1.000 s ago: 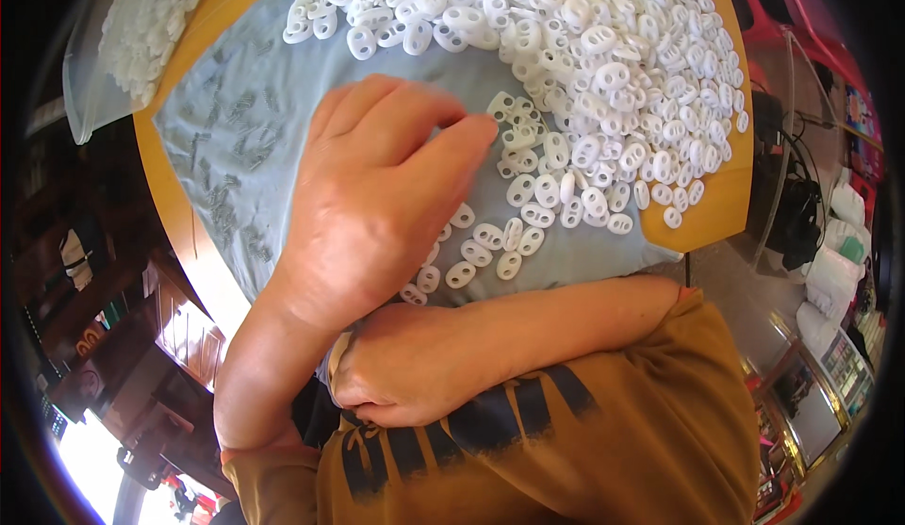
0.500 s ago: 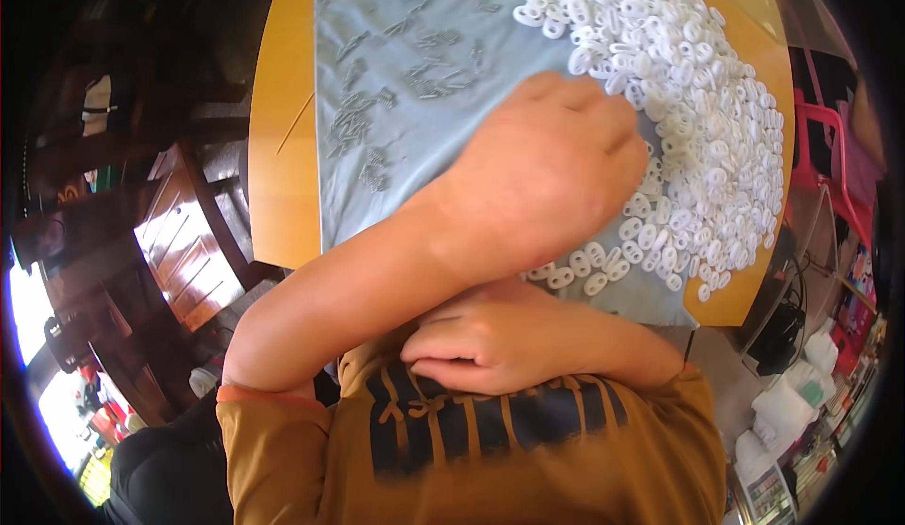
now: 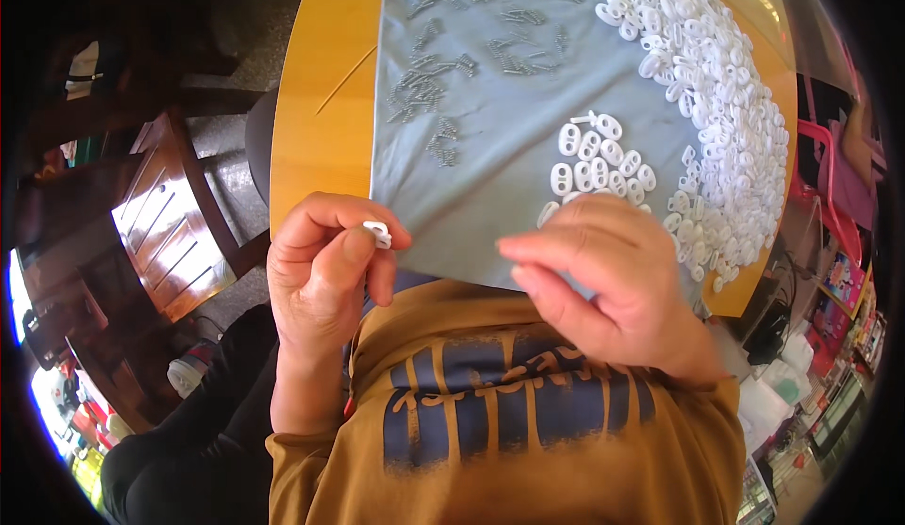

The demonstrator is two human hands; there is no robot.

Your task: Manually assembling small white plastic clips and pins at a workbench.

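Observation:
My left hand (image 3: 325, 275) pinches a small white plastic piece (image 3: 379, 234) between thumb and forefinger, at the near edge of a grey cloth (image 3: 500, 101). Close beside it, my right hand (image 3: 603, 275) hovers with fingers drawn together, its fingertips pointing left; whether it holds anything I cannot tell. Just beyond the right hand lies a small cluster of white oval rings (image 3: 594, 157). A big heap of the same white rings (image 3: 716, 101) runs along the cloth's right side. Small dark metal pins (image 3: 438, 101) are scattered over the cloth's left half.
The cloth covers a round orange wooden table (image 3: 316, 129), with a thin stick (image 3: 344, 80) lying on its bare left part. Dark wooden furniture (image 3: 170, 223) stands on the floor to the left. Another person in pink (image 3: 853, 148) is at the far right.
My left hand has drawn back from the heap on the cloth to the near edge, now holding a white piece. My right hand has lifted off my chest. The view has tilted left.

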